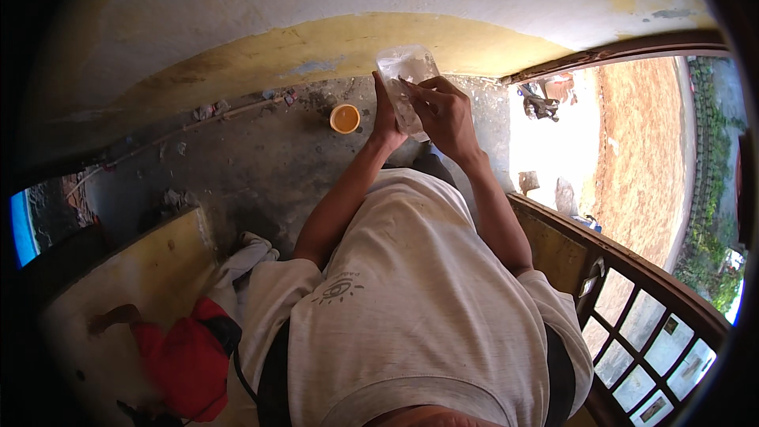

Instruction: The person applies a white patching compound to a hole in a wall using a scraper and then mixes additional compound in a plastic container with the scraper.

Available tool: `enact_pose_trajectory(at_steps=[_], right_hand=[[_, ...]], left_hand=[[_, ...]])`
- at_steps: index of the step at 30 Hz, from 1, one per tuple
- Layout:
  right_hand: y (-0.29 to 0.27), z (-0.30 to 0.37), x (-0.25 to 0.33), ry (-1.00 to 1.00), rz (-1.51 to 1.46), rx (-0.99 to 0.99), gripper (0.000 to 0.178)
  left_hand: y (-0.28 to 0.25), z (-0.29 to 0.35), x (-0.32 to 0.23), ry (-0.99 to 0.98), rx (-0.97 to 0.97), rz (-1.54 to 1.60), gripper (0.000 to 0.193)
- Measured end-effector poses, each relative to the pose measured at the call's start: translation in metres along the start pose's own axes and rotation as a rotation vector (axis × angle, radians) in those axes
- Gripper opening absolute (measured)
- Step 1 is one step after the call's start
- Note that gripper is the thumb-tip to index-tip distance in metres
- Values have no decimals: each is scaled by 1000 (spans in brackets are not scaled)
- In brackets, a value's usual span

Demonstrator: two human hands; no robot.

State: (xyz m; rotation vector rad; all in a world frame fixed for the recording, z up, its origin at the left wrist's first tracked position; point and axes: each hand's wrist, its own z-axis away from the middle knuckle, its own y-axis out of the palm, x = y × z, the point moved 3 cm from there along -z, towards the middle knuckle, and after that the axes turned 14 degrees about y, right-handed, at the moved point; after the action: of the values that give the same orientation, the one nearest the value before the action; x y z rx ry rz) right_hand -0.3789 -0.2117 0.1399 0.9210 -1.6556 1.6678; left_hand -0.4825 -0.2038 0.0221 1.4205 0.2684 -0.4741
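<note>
My left hand holds a clear, rectangular plastic container with rounded corners from its left side, thumb and fingers along the edge. The container is tilted up in front of my body, and whitish patches show through it. Over its middle, my right hand has its fingers bent and drawn together against the container. Whatever those fingertips pinch, if anything, is too small to make out. A small orange bucket stands on the floor beyond my left forearm.
A yellow and white wall rises ahead. To the right, a doorway opens on a bright yard, with a dark-framed glazed door beside it. Another person in red is at lower left by a low wall. Debris lies along the wall's base.
</note>
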Motion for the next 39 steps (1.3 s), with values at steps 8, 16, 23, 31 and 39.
enact_pose_trajectory(at_steps=[8,16,23,31,39], right_hand=[[9,25,14,-18,107,-59,32],[16,35,30,-120,101,-34,39],[10,40,31,-107,100,-21,38],[-35,30,42,-109,-3,-128,22],[-118,-40,5,41,192,319,21]], left_hand=[[3,-6,12,16,-197,-174,86],[-42,-10,49,-82,-243,87,92],[-19,-8,20,-185,-111,-104,95],[-18,-16,15,-132,-66,-98,93],[11,-1,-14,-263,197,-222,61]])
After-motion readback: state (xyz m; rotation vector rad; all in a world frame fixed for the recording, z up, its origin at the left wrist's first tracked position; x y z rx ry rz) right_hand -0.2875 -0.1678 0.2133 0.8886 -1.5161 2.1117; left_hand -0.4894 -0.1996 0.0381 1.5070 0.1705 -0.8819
